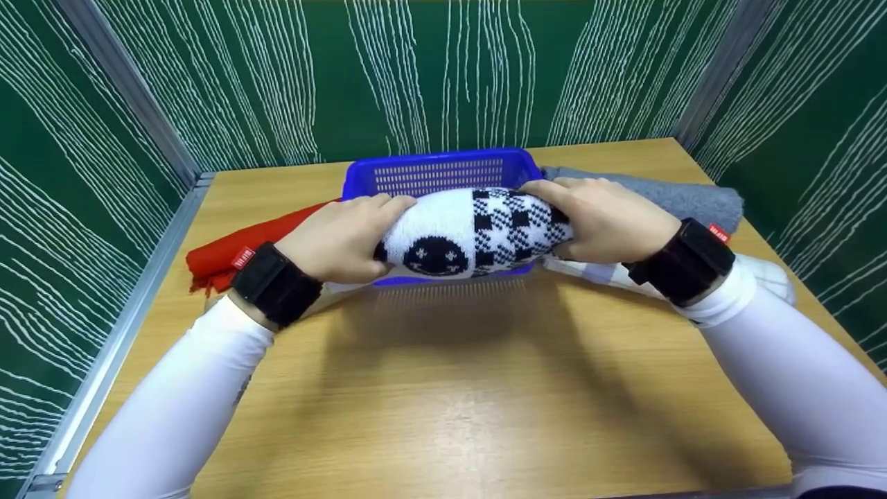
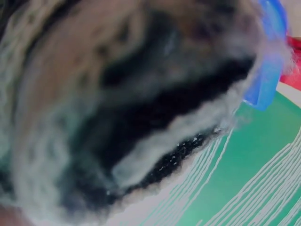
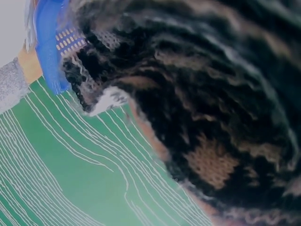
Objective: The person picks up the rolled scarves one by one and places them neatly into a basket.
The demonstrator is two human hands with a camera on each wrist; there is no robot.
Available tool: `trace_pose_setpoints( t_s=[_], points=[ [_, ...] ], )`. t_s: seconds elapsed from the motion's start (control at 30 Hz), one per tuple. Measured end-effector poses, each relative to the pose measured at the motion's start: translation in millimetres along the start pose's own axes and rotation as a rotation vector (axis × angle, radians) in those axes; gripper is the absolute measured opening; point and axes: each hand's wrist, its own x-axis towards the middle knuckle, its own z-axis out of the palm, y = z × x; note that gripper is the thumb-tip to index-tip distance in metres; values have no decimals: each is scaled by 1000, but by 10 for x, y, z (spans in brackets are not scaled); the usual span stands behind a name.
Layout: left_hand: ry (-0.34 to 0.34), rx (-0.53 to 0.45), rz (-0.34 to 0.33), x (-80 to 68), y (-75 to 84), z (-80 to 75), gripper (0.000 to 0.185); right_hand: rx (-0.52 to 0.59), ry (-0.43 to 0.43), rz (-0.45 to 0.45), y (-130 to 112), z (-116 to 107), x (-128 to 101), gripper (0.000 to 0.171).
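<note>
Both hands — left hand [image 1: 339, 239] and right hand [image 1: 603, 218] — curl their fingers round the ends of a rolled black-and-white knit [image 1: 475, 232] held just above the blue basket [image 1: 433, 173] — a slack grip could probably let the roll unfurl over the basket's near rim.

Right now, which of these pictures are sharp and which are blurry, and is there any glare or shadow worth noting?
Head view: sharp; the rolled knit held between left hand and right hand casts a soft shadow on the table, which shows a pale sheen nearer the camera. Left wrist view: knit fills the frame, badly out of focus. Right wrist view: knit close and soft, the basket edge clearer.
</note>
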Motion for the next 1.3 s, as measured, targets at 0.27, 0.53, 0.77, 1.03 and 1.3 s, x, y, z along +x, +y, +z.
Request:
trace_pose_setpoints(
  t_s=[0.27,0.53,0.77,1.03,1.3],
  points=[
    [1,7,-10,18,-33,0,79,18,9,-15,32,19,71,89],
    [4,7,-18,35,-61,-5,80,17,14,-12,39,21,118,87],
    [18,8,2,56,-87,-8,76,24,13,-20,75,17,174,86],
    [12,11,-7,92,-131,-8,78,33,1,-12,108,3,219,87],
    [2,17,-22,140,-144,-16,78,43,8,0,138,19,248,87]
  ],
)
